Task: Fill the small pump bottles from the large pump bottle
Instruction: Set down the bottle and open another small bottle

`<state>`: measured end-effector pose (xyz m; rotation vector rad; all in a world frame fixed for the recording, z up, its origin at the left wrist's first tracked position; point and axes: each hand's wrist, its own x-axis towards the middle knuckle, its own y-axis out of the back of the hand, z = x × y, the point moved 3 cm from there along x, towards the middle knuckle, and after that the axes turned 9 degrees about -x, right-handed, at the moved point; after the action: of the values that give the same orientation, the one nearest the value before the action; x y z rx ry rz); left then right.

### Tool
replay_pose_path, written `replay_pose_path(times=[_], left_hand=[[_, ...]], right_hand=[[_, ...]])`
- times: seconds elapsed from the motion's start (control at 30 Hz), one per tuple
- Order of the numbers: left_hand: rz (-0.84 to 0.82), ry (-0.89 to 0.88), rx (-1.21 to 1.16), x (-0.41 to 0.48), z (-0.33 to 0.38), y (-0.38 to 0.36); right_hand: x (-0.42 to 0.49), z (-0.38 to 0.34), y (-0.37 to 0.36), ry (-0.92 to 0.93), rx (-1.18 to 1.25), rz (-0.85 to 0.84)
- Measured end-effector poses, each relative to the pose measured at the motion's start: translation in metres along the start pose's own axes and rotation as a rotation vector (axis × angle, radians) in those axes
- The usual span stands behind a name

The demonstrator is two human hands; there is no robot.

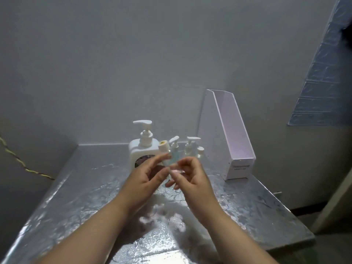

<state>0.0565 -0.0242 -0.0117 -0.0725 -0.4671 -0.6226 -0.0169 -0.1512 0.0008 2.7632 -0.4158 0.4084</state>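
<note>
Head view: left hand (146, 176) grip pinches a tilted small bottle (166, 155); right hand (192, 177) grip curled, hold unclear.

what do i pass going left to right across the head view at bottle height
cord → large pump bottle → capped bottle in left hand → bluish pump bottle → clear pump bottle → file holder → brick panel

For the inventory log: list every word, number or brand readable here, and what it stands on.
No text is readable.
File holder front label: printed lines, too blurred.
Large pump bottle dark label: partly hidden by the left hand, nothing legible.
Held small bottle cap: yellow mark, no letters.
</note>
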Motion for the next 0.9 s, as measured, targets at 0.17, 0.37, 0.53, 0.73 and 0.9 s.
replay_pose_path(times=[0.17,0.37,0.53,0.73,0.9], left_hand=[[0.037,-0.029,0.019,0.000,0.005,0.002],[0.064,-0.050,0.168,0.001,0.004,0.008],[0.016,-0.113,0.282,0.001,0.007,0.008],[-0.048,-0.072,0.255,0.002,0.001,0.007],[-0.128,0.071,0.081,0.001,-0.006,0.007]], right_hand=[[0.005,-0.004,-0.003,0.060,-0.198,0.036],[0.014,-0.023,0.013,0.169,-0.180,0.142],[0.022,-0.028,0.022,0.178,-0.413,0.185],[0.020,-0.023,0.029,0.174,-0.405,0.028],[0.018,-0.022,0.031,0.211,-0.436,-0.044]])
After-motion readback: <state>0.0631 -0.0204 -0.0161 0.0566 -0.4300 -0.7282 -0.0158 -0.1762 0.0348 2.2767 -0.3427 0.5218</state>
